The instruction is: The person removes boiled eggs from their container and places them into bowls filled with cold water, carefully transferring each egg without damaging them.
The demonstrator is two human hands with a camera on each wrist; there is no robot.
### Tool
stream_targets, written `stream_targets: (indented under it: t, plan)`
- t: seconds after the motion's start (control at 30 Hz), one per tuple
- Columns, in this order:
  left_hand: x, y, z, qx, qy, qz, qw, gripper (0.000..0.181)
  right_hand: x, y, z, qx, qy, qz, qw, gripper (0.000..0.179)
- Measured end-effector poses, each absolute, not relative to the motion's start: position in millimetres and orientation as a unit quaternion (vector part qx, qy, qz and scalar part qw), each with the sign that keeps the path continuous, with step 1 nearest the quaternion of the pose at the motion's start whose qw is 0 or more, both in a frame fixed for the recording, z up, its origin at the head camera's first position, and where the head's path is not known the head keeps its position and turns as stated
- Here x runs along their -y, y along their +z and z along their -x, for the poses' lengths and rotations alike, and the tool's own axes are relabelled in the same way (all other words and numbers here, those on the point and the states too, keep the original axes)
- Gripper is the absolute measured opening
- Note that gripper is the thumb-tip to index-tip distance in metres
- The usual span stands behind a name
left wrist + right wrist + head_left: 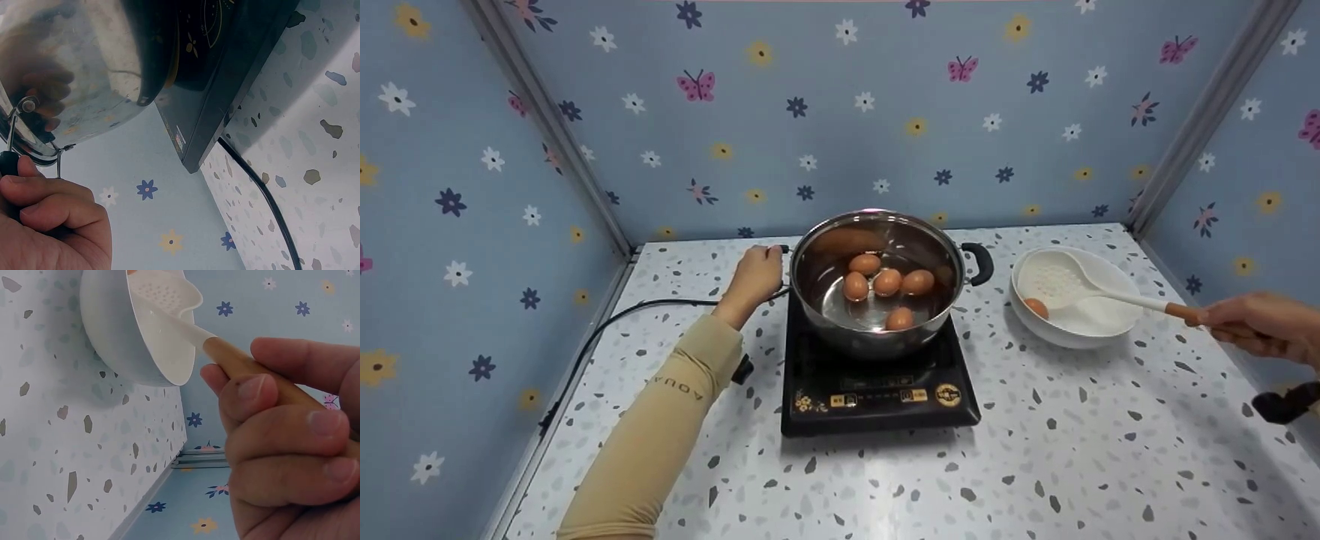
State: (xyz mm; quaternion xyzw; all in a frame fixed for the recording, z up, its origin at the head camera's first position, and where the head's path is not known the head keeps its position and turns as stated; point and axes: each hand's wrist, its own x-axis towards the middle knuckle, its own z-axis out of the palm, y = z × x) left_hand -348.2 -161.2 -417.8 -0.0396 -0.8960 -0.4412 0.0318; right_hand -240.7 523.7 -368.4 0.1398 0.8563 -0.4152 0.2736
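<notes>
Along the left of the bench point(825, 487), a black power cord point(675, 301) runs across the surface beyond the tan sleeve point(682, 401). The left hand point(756, 276) is clamped on the pot's left handle point(9, 163), fingers curled round it. Next comes the steel pot point(859, 341), on the black induction cooker point(877, 418), with five brown eggs point(887, 282) inside — four grouped toward the far side, one by the near wall. How deep any water lies there I cannot tell. Its right handle point(978, 264) is free. Farther right stands the white bowl point(1072, 337), one brown egg point(1036, 308) against its left near wall, just beside the head of the white slotted ladle point(1056, 285). The right hand point(1267, 326) is closed round the ladle's wooden grip.

A hard knock from the ladle could crack the bowl's egg; levering on the rim might tip the bowl. A tug on the one held handle could swing or slide the pot — knocking its eggs together.
</notes>
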Motion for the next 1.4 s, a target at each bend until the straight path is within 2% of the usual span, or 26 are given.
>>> stream_targets:
  t: [0.17,0.63,0.83,0.9,1.03,1.4]
  plan:
    - [160.6,-417.3,348.0,0.897,-0.440,0.043,0.034,0.046,-525.0,-367.1,240.3,-0.869,-0.397,-0.121,0.269,0.052]
    - [159.6,-418.5,348.6,0.904,-0.426,0.030,0.035,0.040,-529.0,-367.0,240.9,-0.855,-0.424,-0.119,0.275,0.050]
    - [159.8,-418.1,348.6,0.902,-0.429,0.032,0.038,0.041,-526.5,-365.0,242.0,-0.850,-0.431,-0.106,0.285,0.062]
    - [160.2,-418.3,348.6,0.901,-0.432,0.034,0.034,0.043,-525.8,-363.4,242.2,-0.845,-0.438,-0.105,0.288,0.058]
    - [160.7,-418.6,349.0,0.898,-0.438,0.037,0.027,0.044,-524.7,-358.5,243.4,-0.826,-0.469,-0.105,0.296,0.037]
    - [161.0,-417.6,348.3,0.899,-0.436,0.037,0.028,0.043,-511.0,-347.6,247.7,-0.809,-0.508,-0.062,0.289,0.045]
